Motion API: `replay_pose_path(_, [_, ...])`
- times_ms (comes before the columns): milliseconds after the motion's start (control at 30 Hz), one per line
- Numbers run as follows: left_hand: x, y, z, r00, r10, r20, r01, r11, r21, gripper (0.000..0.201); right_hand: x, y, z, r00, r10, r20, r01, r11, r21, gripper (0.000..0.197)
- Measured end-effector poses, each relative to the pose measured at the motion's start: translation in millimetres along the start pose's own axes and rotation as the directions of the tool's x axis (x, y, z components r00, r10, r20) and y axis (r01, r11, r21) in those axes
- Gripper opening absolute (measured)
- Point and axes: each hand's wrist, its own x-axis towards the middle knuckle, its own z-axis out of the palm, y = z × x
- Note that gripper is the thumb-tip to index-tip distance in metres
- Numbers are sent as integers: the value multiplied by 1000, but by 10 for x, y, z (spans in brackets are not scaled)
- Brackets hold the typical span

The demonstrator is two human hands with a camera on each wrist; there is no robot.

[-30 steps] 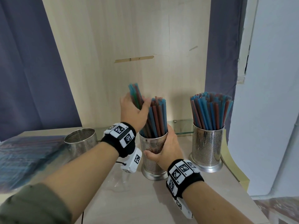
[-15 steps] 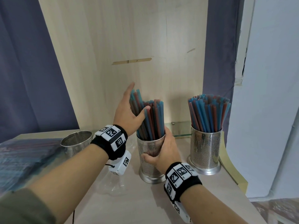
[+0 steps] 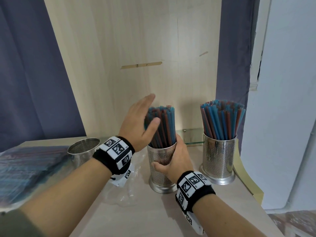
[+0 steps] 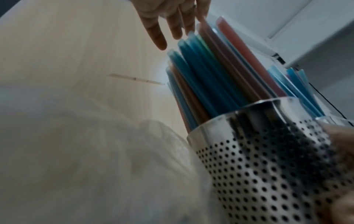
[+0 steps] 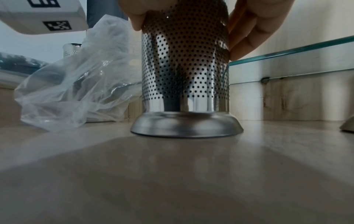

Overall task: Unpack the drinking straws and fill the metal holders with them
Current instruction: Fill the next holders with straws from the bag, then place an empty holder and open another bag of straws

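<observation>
The middle perforated metal holder (image 3: 160, 166) (image 5: 184, 68) (image 4: 268, 159) stands on the table, packed with blue and red straws (image 3: 162, 125) (image 4: 206, 75). My right hand (image 3: 172, 161) grips its wall, thumb on the left and fingers (image 5: 254, 31) round the right side. My left hand (image 3: 142, 120) (image 4: 172, 19) is open with straight fingers beside the straw tops, on their left, holding nothing. A second holder (image 3: 219, 159) at the right is full of straws (image 3: 222, 120). A third holder (image 3: 83, 149) at the left stands empty.
A crumpled clear plastic bag (image 3: 126, 190) (image 5: 76, 84) lies left of the middle holder. A packet of more straws (image 3: 29, 170) lies at the far left of the table (image 3: 153, 216). A wooden back panel (image 3: 136, 48) and a low glass shelf (image 5: 298, 48) stand behind.
My left hand let go of the bunch of straws it held; they have dropped level into the middle holder, and the hand opened beside them. The right hand stayed on the holder.
</observation>
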Motion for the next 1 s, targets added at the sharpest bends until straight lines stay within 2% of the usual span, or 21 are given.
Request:
replay_pose_path(100, [46,66,-4,986,80,149,-100,986,132,74,-11,-11,-8,1000,3,8,-3,1000,-12,120])
replay_pose_path(167, [38,99,-4,979,43,199,-70,989,130,76,-12,-19,-13,1000,12,19,-12,1000,-22,122])
replay_pose_path(267, [14,93,-40,977,10,213,-34,994,107,76,-20,-32,-17,1000,17,24,-16,999,-27,123])
replay_pose_path(433, [12,45,-151,950,-36,311,-2,993,122,89,-25,-41,-17,1000,11,18,-10,999,-35,122])
replay_pose_path(500, [-50,61,-199,952,-60,300,33,995,96,93,-20,-37,-15,1000,14,11,-14,1000,-23,122])
replay_pose_path(567, [-156,38,-258,960,-164,229,159,986,42,95,-15,-36,-16,1000,14,6,-14,1000,-10,120])
replay_pose_path(633, [-315,-37,-302,947,-297,120,296,955,24,93,-10,-37,-23,1000,23,7,-23,1000,-7,119])
replay_pose_path(700, [-513,-149,-318,909,-408,81,405,913,50,92,2,-31,-21,999,33,7,-33,999,-2,117])
replay_pose_path(733, [-619,-197,-322,881,-461,109,454,887,85,95,7,-32,-19,999,37,9,-37,999,-3,116])
replay_pose_path(800, [-846,-290,-304,795,-557,242,521,830,199,107,13,-33,-16,999,42,10,-42,999,1,115])
replay_pose_path(867, [-1051,-364,-261,696,-613,374,529,790,310,120,12,-40,-24,999,39,8,-39,999,6,113])
replay_pose_path(933, [-1195,-415,-212,623,-642,447,547,766,338,126,5,-59,-42,999,44,15,-44,999,0,113])
replay_pose_path(967, [-1248,-430,-193,606,-644,468,566,762,315,126,4,-70,-47,999,50,17,-50,999,-6,113])
replay_pose_path(1000, [-1290,-437,-181,608,-633,479,582,766,274,125,1,-76,-51,998,57,16,-57,998,-15,113])
